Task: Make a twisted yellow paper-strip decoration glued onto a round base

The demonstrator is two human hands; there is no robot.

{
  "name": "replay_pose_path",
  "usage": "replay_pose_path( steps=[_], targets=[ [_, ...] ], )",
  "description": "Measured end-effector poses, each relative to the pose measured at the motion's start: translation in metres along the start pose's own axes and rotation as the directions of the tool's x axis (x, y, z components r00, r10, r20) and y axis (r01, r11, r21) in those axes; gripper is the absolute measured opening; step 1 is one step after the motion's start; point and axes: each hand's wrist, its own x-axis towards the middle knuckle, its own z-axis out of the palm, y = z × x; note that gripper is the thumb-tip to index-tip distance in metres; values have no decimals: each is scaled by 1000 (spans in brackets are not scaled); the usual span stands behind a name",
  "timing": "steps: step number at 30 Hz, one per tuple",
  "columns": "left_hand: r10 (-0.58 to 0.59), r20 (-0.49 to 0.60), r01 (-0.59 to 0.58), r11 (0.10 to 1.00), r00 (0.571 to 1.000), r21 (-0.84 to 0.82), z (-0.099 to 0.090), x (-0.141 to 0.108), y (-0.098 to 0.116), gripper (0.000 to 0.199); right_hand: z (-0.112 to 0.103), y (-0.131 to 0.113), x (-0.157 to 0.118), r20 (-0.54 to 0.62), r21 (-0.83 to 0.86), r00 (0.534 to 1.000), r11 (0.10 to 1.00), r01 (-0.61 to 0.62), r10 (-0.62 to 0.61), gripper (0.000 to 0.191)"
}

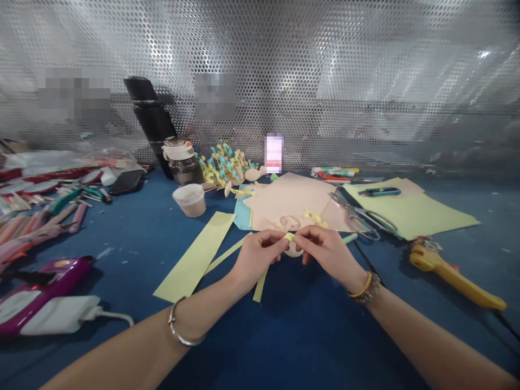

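Fingertips of my left hand (262,253) and my right hand (325,250) meet in a pinch on a small folded piece of yellow paper (289,236). Just below it, partly hidden by the fingers, is a pale round thing (293,250) that I cannot make out. A narrow yellow paper strip (260,287) hangs or lies under my left hand. Another thin strip (227,253) and a wide yellow paper strip (197,257) lie to the left. Beyond my hands are pink paper sheets (290,195) with small yellow paper scraps (316,218).
Scissors (363,216) and a yellow glue gun (459,276) lie on the right, near yellow sheets (439,214) with a cutter knife (379,192). At left stand a white tub (190,200), a jar (182,162) and a black bottle (150,119). A purple power strip (60,276) lies nearer.
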Motion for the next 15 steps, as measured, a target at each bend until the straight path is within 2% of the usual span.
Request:
replay_pose_path(
  steps=[7, 15],
  targets=[
    [25, -31, -25, 1000, 999, 15, -2, 0, -3, 19, 0, -2, -1, -30, -37, 1000, 999, -3, 2, 21],
    [42, 4, -43, 998, 999, 49, -2, 0, -3, 19, 2, -1, -1, 3, -52, 1000, 998, 28, -28, 19]
  ],
)
